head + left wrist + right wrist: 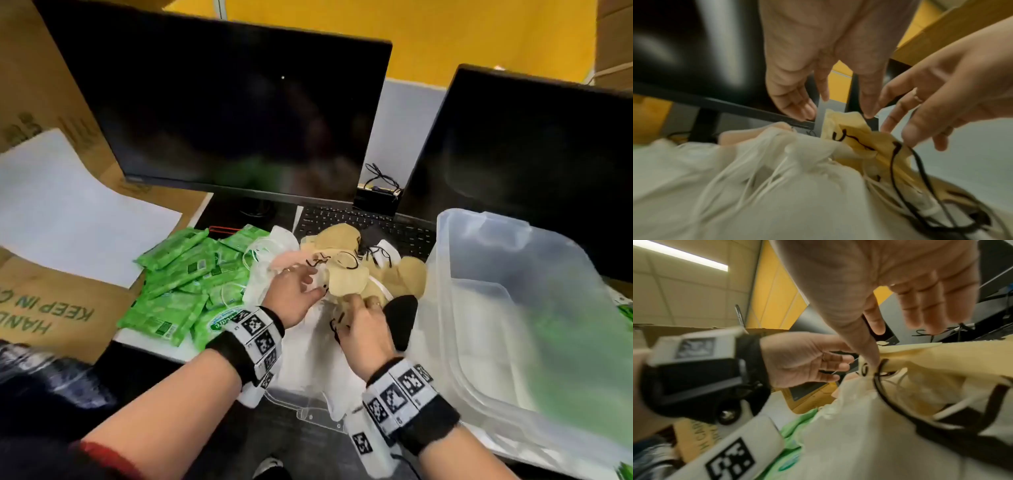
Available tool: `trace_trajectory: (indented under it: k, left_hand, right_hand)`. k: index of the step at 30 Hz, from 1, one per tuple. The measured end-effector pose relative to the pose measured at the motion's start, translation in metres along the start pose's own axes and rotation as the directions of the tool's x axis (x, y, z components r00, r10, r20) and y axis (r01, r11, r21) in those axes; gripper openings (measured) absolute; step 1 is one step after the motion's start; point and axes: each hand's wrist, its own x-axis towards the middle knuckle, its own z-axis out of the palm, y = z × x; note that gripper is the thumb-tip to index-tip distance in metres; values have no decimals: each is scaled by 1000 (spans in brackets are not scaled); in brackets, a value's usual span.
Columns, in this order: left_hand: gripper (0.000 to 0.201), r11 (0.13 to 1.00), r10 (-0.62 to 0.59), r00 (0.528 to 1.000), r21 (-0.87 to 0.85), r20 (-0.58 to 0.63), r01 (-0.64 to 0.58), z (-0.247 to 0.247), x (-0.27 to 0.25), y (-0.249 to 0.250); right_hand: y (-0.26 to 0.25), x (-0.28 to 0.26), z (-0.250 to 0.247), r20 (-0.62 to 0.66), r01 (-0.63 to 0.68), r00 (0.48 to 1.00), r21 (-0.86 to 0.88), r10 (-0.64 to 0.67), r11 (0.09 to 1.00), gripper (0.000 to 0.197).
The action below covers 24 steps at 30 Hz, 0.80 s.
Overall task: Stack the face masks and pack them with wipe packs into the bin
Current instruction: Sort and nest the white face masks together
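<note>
2 hands work our loose mask pile (342,270) beside the bin (513,308): left hand (294,294) spread flat steadying it, right hand (359,325) pinching a tan mask (346,277), probably to stack; wipe packs (185,284) wait left.

The room is bright and evenly lit, and a long ceiling light (684,256) glows at the top of the right wrist view. Both wrist pictures are smeared and fuzzy, mostly low down and at the edges. The head picture is sharper in the middle, but its sides bend and the clear bin (513,308) looks blurry.
</note>
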Motion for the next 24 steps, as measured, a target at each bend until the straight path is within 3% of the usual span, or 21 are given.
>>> trace_trajectory:
  k: [2, 5, 8, 11, 15, 18, 21, 24]
  left_hand:
    - [64, 997, 70, 997, 39, -24, -69, 6, 7, 3]
    - [81, 937, 148, 987, 311, 54, -158, 13, 16, 11]
    - [65, 822, 179, 975, 525, 134, -223, 17, 21, 12]
    - [34, 772, 223, 962, 574, 157, -273, 15, 28, 12]
    - [22, 852, 327, 943, 411, 65, -324, 8, 33, 10]
    - [19, 915, 379, 913, 210, -150, -345, -1, 21, 11]
    - [20, 950, 287, 897, -22, -335, -312, -5, 3, 8]
    - [26, 908, 188, 893, -274, -410, -317, -4, -13, -3]
  right_hand:
    - [0, 14, 0, -92, -42, 995, -11, 41, 999, 43]
    - [2, 30, 1, -69, -170, 984, -108, 163, 980, 55]
    - [11, 34, 8, -60, -201, 979, -166, 193, 965, 64]
    - [16, 39, 9, -60, -220, 975, -226, 212, 949, 65]
    - [23, 41, 11, -131, -202, 977, -295, 170, 934, 30]
    - [26, 31, 10, -248, -179, 961, -240, 118, 954, 25]
    - [24, 15, 8, -405, -137, 912, -168, 58, 976, 26]
    - [20, -7, 10, -504, -80, 862, -28, 55, 996, 25]
